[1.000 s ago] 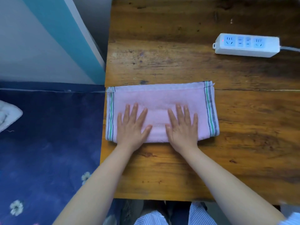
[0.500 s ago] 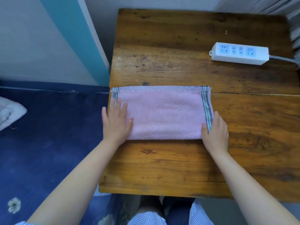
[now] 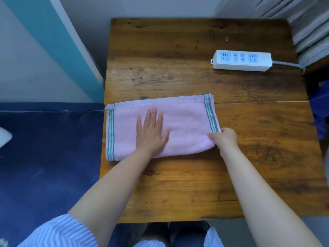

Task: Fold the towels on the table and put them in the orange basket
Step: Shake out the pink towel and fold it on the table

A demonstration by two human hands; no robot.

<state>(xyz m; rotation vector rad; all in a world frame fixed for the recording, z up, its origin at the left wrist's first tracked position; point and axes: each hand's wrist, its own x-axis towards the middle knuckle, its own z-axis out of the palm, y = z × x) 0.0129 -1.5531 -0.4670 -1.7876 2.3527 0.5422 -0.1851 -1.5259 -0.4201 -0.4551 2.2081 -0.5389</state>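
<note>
Left hand [image 3: 151,133] flat on towel [image 3: 185,127]; right hand [image 3: 224,138] pinches its corner.

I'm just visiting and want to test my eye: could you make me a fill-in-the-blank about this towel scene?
1. The left hand lies flat on the ____ towel.
2. The right hand pinches the towel's near ____ corner.
3. The white power strip lies on the ____ table.

Missing words: pink; right; wooden

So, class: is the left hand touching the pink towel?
Touching. The head view shows the left hand lying flat, fingers spread, directly on the pink towel.
</note>
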